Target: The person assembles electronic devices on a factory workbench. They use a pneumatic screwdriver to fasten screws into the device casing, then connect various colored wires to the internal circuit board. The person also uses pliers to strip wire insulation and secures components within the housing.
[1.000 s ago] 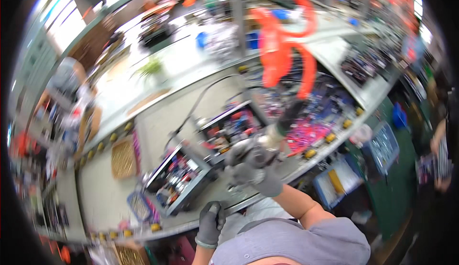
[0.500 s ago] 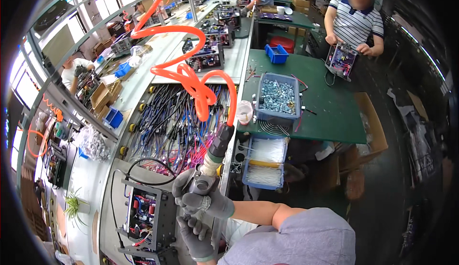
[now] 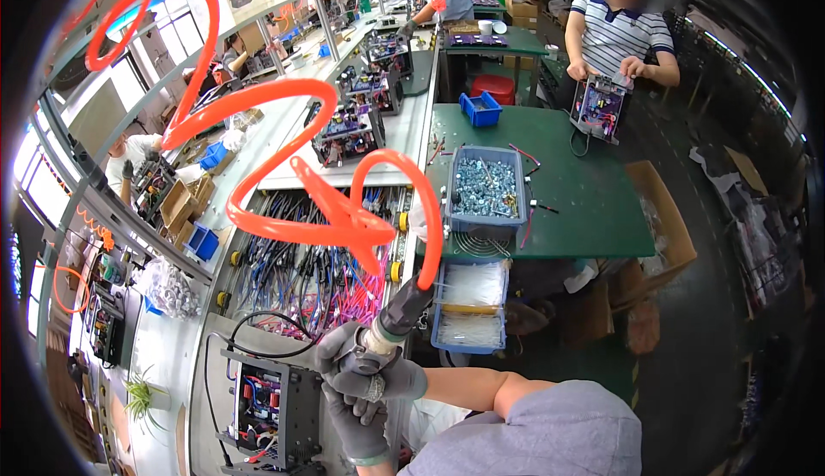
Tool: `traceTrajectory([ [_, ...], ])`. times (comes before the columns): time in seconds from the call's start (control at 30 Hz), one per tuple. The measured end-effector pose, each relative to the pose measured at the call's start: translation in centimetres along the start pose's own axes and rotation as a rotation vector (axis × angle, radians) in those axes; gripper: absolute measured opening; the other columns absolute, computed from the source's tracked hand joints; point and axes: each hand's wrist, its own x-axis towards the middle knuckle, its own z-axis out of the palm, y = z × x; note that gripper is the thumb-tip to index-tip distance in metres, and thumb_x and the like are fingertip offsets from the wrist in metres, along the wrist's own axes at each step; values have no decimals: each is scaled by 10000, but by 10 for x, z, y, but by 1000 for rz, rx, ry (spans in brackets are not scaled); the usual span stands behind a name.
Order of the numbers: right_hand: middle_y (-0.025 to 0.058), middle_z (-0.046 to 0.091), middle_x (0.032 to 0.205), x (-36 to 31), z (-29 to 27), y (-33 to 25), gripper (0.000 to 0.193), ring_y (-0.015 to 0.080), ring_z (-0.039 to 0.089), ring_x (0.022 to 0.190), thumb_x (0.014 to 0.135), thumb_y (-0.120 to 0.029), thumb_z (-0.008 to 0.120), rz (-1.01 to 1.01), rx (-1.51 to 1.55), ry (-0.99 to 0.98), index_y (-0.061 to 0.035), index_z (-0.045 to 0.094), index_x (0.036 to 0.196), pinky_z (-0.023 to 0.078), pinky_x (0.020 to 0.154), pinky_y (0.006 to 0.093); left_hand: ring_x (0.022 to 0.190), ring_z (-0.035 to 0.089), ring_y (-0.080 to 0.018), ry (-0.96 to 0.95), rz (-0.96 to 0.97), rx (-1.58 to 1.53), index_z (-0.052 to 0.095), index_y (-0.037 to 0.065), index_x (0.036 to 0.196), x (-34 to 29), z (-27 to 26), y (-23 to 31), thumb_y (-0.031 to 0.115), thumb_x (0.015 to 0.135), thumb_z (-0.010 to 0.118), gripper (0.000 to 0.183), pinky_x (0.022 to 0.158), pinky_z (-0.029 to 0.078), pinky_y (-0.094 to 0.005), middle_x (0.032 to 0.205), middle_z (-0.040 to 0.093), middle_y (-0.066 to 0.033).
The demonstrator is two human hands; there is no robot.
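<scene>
My right hand, in a grey glove, is wrapped round a pneumatic screwdriver with a dark upper end and a pale wrapped collar. A bright orange coiled hose runs into its top. Just below, my gloved left hand is closed with curled fingers against the underside of the right hand. What it holds, if anything, is hidden, as is the tool's tip. Left of both hands stands an open electronic chassis with a black frame, red parts inside and a black cable looping from it.
Beyond the chassis lies a bed of loose cables. On the right, a green table bears a blue-grey bin of screws and a small blue bin. White ties fill a blue tray. A co-worker handles another chassis.
The orange hose has swung left and stretched lower. My view has shifted somewhat, and both hands with the screwdriver sit slightly farther right. The screwdriver stays in my right hand.
</scene>
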Motion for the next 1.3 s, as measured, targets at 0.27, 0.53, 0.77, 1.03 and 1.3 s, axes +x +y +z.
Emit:
traceTrajectory([
  [0.27,30,621,924,1,-6,5,369,100,582,805,837,-229,790,78,108,1,-55,577,1082,488,715,269,416,332,-44,178,261,225,503,137,810,-13,14,-11,489,1016,479,409,367,269,-189,606,428,56],
  [0.53,71,629,959,7,13,-10,406,143,645,783,823,-200,798,71,256,348,-68,570,1131,529,574,270,509,392,-45,229,497,660,555,60,905,-33,35,-22,415,1011,520,372,436,281,-206,660,450,29],
  [0.77,83,609,855,15,2,-26,333,153,624,648,853,-213,741,223,324,217,-39,563,1074,520,513,300,638,399,-46,597,967,1176,682,14,933,-96,29,71,121,992,505,215,588,359,-223,675,467,53],
  [1.03,42,607,988,4,17,-10,448,148,575,804,849,-265,763,140,139,282,-86,551,1201,522,688,312,1095,613,-305,937,656,1980,714,82,1139,-86,34,188,382,823,660,439,986,449,-418,1131,674,-144],
  [1.3,48,607,992,7,10,11,453,136,569,785,847,-269,744,131,79,224,-68,548,1203,499,738,331,882,689,-222,1038,946,1773,730,57,1072,-101,1,212,318,855,675,344,828,526,-340,996,704,-123],
])
